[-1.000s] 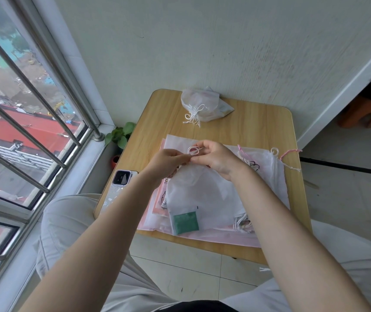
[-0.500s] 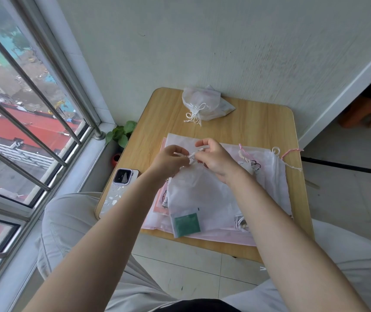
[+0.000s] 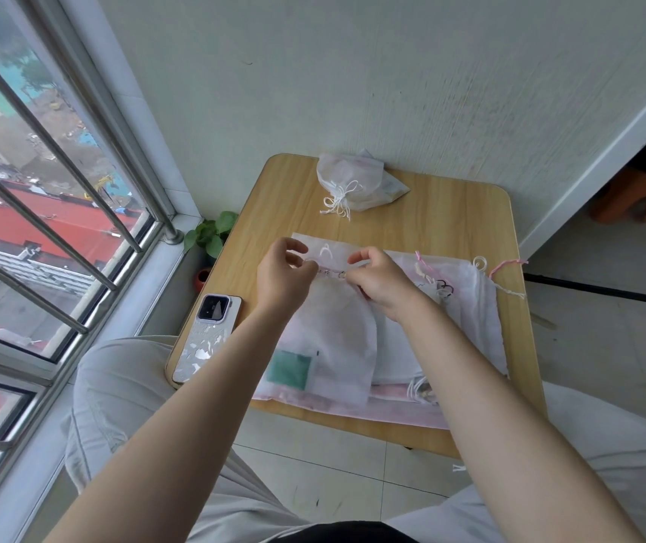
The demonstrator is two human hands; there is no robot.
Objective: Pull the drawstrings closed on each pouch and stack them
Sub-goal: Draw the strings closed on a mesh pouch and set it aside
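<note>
A white mesh pouch (image 3: 333,335) with a green label lies on top of a pile of flat white and pink pouches (image 3: 466,307) on the small wooden table (image 3: 450,213). My left hand (image 3: 284,278) pinches the drawstring at the left of the pouch's mouth. My right hand (image 3: 380,284) pinches the string at the right of the mouth. A thin white cord (image 3: 329,273) runs taut between the two hands. At the table's far edge lies a closed pouch (image 3: 356,182), cinched, with its white strings bunched in front.
A phone (image 3: 207,339) in a patterned case lies at the table's left edge. A small plant (image 3: 211,233) stands below by the window bars (image 3: 58,197). The wall is right behind the table. Pink strings (image 3: 505,264) hang off the pile's right side.
My hands have moved apart, left hand leftwards and right hand rightwards, drawing the cord out straight between them. The pouch's mouth has gathered narrower.
</note>
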